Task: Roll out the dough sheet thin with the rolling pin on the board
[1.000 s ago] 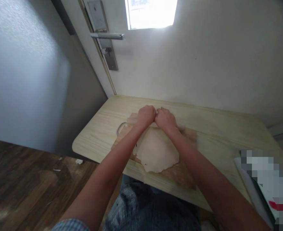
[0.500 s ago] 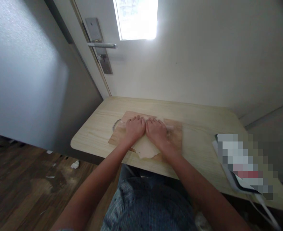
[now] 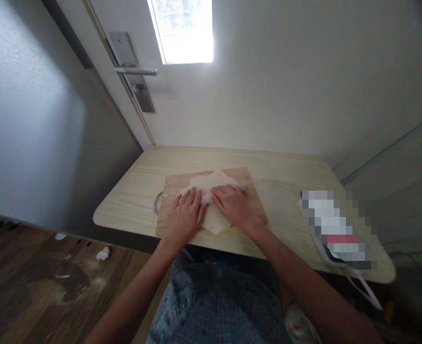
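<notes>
A flat sheet of pale dough (image 3: 214,180) lies on a wooden cutting board (image 3: 175,184) on the light wood table (image 3: 286,177). Both my hands rest side by side across the dough, palms down and fingers stretched out. My left hand (image 3: 186,215) is over the dough's left part, and my right hand (image 3: 234,206) is just right of it. Under the fingers lies what looks like a thin pale rolling pin (image 3: 206,196), its ends poking out on both sides. Dough shows beyond the fingertips and a little below the palms.
A metal loop handle (image 3: 156,203) sticks out at the board's left end. A pixelated object (image 3: 336,224) with a cable lies on the table's right part. A door with a lever handle (image 3: 135,71) stands behind the table. Paper scraps (image 3: 103,253) lie on the wood floor.
My hands have come back from the dough's far edge toward me, going from fists to flat fingers. More dough now shows beyond them. The view has shifted right.
</notes>
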Action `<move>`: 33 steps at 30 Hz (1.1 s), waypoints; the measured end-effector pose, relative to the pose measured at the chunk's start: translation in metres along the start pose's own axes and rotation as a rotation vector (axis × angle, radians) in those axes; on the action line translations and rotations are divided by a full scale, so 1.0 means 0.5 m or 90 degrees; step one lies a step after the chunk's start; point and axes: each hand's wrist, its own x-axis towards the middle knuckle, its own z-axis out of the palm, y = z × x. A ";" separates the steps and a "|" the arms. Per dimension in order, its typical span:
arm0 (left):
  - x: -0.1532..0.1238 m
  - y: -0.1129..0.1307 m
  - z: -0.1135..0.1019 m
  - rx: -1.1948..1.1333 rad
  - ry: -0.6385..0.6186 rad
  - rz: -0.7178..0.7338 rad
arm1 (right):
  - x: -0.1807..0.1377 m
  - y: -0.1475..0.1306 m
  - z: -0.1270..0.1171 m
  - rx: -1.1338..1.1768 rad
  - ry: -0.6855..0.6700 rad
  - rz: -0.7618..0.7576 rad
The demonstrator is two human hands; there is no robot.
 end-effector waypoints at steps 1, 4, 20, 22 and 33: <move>-0.008 -0.006 -0.002 -0.001 -0.005 -0.001 | -0.012 -0.003 -0.006 0.006 0.003 0.014; -0.020 -0.020 -0.009 -0.001 -0.014 -0.006 | -0.048 -0.012 -0.020 0.011 0.001 0.034; 0.131 -0.046 0.031 -0.033 -0.046 -0.039 | 0.034 0.017 -0.006 -0.154 -0.079 0.168; 0.155 -0.052 0.035 -0.054 -0.056 -0.044 | 0.055 0.026 -0.005 -0.157 -0.090 0.192; 0.267 -0.071 0.054 -0.107 -0.053 -0.118 | 0.158 0.095 0.002 -0.183 -0.106 0.265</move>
